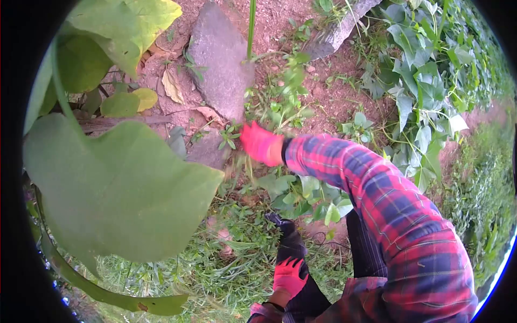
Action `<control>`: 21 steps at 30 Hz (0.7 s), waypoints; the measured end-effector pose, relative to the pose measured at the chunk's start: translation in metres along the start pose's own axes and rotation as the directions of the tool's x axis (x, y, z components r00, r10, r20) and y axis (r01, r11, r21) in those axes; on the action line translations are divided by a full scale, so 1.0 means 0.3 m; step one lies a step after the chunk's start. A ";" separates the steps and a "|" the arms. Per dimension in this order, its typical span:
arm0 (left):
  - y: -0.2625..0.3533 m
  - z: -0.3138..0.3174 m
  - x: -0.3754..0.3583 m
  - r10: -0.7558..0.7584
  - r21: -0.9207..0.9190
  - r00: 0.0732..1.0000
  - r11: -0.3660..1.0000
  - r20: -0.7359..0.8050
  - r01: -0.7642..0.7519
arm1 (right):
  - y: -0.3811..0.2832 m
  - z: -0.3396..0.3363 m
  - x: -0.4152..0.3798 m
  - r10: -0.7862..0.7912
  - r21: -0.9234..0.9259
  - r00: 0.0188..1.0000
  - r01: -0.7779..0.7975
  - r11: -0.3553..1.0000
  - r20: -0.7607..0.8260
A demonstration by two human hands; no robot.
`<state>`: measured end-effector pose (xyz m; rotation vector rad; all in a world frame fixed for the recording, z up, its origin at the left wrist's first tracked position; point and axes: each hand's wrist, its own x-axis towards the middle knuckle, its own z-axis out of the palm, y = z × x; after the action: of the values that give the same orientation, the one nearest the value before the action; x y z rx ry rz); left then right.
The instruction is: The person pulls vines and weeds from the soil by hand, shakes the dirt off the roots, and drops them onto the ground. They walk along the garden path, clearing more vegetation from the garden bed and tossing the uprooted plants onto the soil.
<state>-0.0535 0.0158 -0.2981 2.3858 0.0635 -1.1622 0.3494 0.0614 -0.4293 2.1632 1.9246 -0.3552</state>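
Observation:
My right hand (262, 143), in a red glove with a red-and-blue plaid sleeve (371, 194) behind it, reaches over the ground. Its fingers are closed around a blurred tuft of green weeds (243, 164) beside a flat grey stone (221, 59). My left hand (288, 276), also in a red glove, lies with fingers spread against my dark trouser leg, just below a black boot (290, 237). It holds nothing.
Large green leaves (118, 188) hang close to the camera on the left and hide the ground there. Bare reddish soil (334, 91) with small weeds lies ahead. A second stone (339, 29) sits at the top, leafy vines (425, 86) on the right, and grass (215, 269) below.

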 end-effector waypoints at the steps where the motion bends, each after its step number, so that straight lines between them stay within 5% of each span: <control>1: 0.000 -0.001 0.009 -0.003 0.001 1.000 1.000 0.002 0.003 | 0.088 0.041 0.052 0.163 -0.174 0.986 -0.154 0.973 0.039; 3: -0.020 0.010 -0.001 -0.021 -0.031 1.000 0.999 -0.020 0.020 | 0.281 0.113 0.050 0.343 -0.274 0.934 -0.356 0.893 -0.095; 5: -0.024 0.024 -0.035 -0.028 -0.074 0.999 0.997 -0.025 0.026 | 0.394 -0.006 0.013 0.559 -0.188 0.795 -0.527 0.829 0.237; 6: -0.031 0.018 -0.039 -0.024 -0.093 0.999 0.995 -0.039 0.020 | 0.462 0.108 0.055 0.701 0.128 0.648 -0.755 0.644 0.297; 8: -0.035 0.002 -0.033 -0.008 -0.108 0.998 0.994 -0.068 0.001 | 0.500 0.161 0.042 0.414 0.356 0.740 -0.638 0.683 0.530; 10: -0.029 0.000 -0.027 -0.003 -0.127 0.995 0.992 -0.103 -0.010 | 0.451 0.047 -0.007 0.369 0.397 0.834 -0.528 0.751 0.411; 12: -0.028 0.008 -0.019 -0.001 -0.123 0.995 0.992 -0.099 -0.011 | 0.274 -0.026 -0.052 0.053 0.472 0.997 -0.019 0.881 -0.059; 13: -0.031 0.016 -0.031 -0.011 -0.120 0.997 0.993 -0.078 0.001 | 0.301 -0.061 -0.056 0.057 0.474 0.997 -0.026 0.880 -0.052; 15: -0.031 0.032 -0.036 -0.010 -0.149 0.995 0.989 -0.103 -0.006 | 0.440 -0.178 -0.056 0.151 0.195 0.989 -0.148 0.970 -0.001; 16: -0.030 0.034 -0.033 -0.008 -0.175 0.991 0.985 -0.130 -0.015 | 0.568 -0.099 -0.020 0.301 -0.088 0.952 -0.304 0.949 -0.050; 18: -0.027 0.022 -0.030 -0.012 -0.174 0.992 0.985 -0.124 -0.010 | 0.660 -0.344 -0.165 0.556 -0.259 0.827 -0.519 0.814 0.090; 20: -0.010 0.019 0.010 -0.016 -0.181 0.991 0.983 -0.131 -0.008 | 0.888 -0.306 -0.155 0.707 -0.337 0.654 -0.624 0.705 0.269; 21: -0.007 0.016 0.009 -0.018 -0.153 0.992 0.988 -0.128 -0.002 | 0.959 -0.320 -0.167 0.678 -0.225 0.623 -0.649 0.726 0.390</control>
<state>-0.0558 0.0151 -0.3033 2.3230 0.1985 -0.9684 0.6325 0.0122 -0.3204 2.2980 0.7807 -0.5681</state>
